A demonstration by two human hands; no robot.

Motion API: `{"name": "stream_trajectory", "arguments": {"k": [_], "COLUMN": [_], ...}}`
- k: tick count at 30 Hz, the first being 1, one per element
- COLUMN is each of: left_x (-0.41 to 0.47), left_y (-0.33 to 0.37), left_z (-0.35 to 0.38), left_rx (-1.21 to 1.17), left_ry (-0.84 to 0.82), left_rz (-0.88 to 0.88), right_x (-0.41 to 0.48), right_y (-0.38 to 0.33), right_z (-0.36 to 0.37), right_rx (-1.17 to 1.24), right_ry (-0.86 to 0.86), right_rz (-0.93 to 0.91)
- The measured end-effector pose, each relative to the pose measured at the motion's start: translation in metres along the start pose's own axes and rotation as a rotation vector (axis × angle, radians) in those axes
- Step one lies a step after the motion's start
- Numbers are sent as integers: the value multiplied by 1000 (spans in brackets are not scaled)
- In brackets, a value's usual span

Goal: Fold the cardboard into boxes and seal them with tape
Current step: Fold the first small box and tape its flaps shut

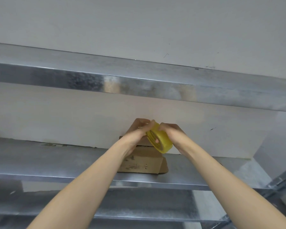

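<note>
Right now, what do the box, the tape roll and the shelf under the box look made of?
Box: brown cardboard, matt, with dark scuffs and a folded flap edge.
Tape roll: probably plastic film, yellowish and slightly see-through, with a smooth glossy side.
Shelf: sheet metal, likely galvanised steel, shown by its mottled grey sheen and blurred reflections.

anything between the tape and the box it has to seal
Nothing visible does. The left hand and right hand hold the tape in front of the box on the shelf; the left hand covers part of the box top in this view.
</note>
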State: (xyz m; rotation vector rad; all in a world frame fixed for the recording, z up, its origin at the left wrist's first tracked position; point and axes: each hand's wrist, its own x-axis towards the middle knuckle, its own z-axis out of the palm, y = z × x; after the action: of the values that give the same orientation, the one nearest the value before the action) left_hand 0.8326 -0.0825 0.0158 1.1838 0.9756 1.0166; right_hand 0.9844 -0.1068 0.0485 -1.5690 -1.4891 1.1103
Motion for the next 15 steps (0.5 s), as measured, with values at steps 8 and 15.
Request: {"name": "stream_trajectory", "arguments": {"k": [8,15], "left_x": [5,11], "left_y": [4,3], "left_z": [-5,-6], "left_rx": [-34,-77], "left_ry": [-177,-138], "left_rz": [-252,16], "right_x": [-3,0], "right_y": [-8,-8], "right_z": [0,2], "right_rx": [24,-15], "right_ry": [-8,18], "right_rz": [4,-46]}}
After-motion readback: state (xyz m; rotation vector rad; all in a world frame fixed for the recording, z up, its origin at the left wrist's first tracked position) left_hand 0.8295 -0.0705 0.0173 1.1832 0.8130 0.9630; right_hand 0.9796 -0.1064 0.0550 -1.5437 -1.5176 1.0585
